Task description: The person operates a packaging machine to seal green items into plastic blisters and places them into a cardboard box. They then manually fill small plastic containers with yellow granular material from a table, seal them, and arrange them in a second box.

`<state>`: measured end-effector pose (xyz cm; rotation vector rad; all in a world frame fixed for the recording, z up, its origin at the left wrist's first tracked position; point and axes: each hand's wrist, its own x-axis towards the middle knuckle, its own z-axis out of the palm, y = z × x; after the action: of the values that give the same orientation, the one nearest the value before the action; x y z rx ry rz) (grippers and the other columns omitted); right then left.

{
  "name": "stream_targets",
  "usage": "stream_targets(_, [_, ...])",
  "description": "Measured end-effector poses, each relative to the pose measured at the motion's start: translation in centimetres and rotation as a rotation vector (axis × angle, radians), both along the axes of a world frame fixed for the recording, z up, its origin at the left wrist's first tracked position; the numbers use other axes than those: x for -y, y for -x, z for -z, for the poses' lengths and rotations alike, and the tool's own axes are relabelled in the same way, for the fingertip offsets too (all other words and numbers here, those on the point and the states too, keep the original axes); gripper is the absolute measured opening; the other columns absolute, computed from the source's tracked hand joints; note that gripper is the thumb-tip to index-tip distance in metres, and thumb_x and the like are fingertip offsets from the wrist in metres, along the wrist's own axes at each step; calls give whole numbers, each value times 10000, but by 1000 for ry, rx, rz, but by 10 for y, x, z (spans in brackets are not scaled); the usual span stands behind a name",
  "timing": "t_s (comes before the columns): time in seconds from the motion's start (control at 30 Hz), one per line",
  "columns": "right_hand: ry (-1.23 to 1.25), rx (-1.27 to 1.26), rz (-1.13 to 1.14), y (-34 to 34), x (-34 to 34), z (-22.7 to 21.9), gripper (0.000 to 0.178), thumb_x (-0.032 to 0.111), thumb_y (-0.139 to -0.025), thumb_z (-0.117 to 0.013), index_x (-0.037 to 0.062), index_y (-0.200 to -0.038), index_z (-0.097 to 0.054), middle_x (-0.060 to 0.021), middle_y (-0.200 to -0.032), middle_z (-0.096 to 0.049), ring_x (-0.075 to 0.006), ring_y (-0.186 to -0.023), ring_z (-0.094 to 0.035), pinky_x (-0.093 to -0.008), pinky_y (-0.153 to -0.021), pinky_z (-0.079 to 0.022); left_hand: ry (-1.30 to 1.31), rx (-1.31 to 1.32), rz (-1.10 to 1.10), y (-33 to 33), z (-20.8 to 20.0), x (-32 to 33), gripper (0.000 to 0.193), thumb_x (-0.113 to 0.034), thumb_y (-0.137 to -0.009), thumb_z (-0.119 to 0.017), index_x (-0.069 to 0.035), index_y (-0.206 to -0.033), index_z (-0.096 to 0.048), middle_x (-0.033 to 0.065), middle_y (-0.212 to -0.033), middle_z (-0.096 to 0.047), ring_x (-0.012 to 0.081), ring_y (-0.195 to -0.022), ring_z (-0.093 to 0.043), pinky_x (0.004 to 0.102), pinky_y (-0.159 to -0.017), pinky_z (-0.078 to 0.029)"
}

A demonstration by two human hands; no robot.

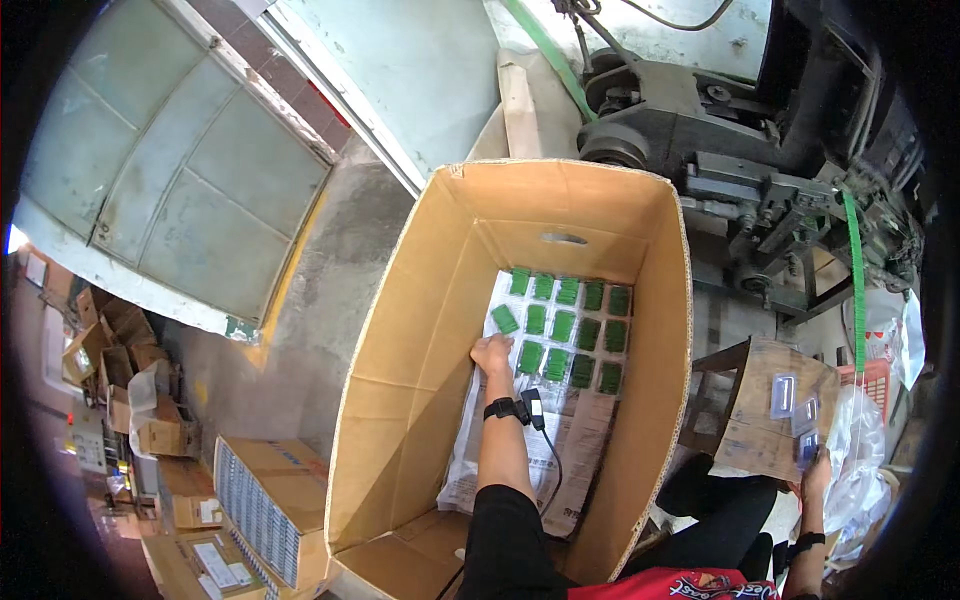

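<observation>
Left hand (491, 353): fingers curled beside the tilted green bundle (505, 319), grip unclear; best squared with bundles at right. Right hand (817, 476): at nearest clear tray (807, 449), finger closure indeterminable.

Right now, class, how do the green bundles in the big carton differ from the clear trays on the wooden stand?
Colour: the green bundles are solid green, while the clear trays look see-through and faintly bluish.
Layout: the green bundles lie mostly in rows on a white sheet; the clear trays lie in a loose cluster on the wooden stand.
Both are small and roughly rectangular.
</observation>
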<state>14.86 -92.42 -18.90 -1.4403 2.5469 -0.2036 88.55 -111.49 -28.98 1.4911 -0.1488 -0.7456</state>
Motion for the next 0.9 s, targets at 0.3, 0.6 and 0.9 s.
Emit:
stream_targets(0.3, [94,123,27,28,-9,28,270,120,-850,-445,48,-1094,-535,-180,-977,-592,-368,-885,-588,-438,-736,-462,-97,-220,114,-9,-14,7,129,-8,-746,-570,70,-846,-549,178,-781,-635,260,-656,-653,320,-567,-521])
stream_targets(0.6, [18,-105,-88,-1,-2,0,260,123,-876,-393,34,-1075,-535,-169,-985,-590,-347,-894,-587,-410,-749,-460,-431,457,386,-20,20,20,163,-115,-727,-622,44,-757,-643,126,-668,-622,198,-516,-571,322,-515,-474])
stream_targets(0.9, [-11,-144,-76,-13,-3,-15,239,136,-876,-393,46,-1005,-572,-162,-977,-609,-341,-882,-598,-416,-735,-467,-588,801,484,12,-35,19,298,-276,-807,-541,1,-813,-650,247,-861,-621,408,-841,-601,467,-766,-460])
